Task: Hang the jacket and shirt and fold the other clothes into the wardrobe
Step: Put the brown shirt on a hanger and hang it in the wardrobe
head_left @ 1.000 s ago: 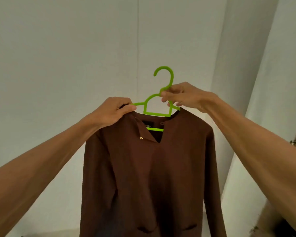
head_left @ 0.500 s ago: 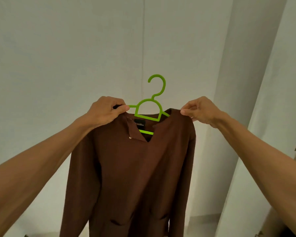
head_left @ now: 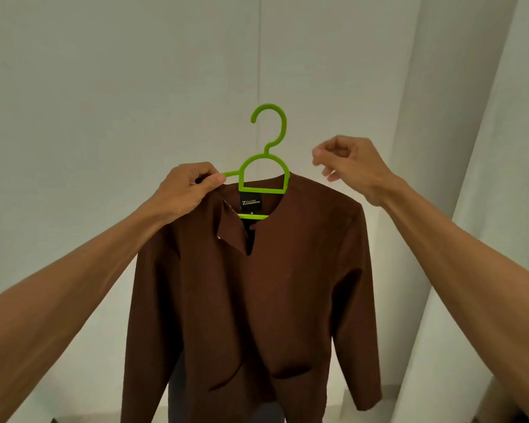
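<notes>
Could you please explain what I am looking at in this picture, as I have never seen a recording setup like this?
There is no machine here: a person wears a wide-angle camera on the head, so the picture looks forward along both bare arms. The left hand grips one arm of a green hanger, at the shoulder of a brown long-sleeved shirt that hangs on it before a pale wall. The right hand is raised beside the other shoulder, fingers curled, holding nothing and clear of the shirt. No table or wardrobe rail shows.
</notes>
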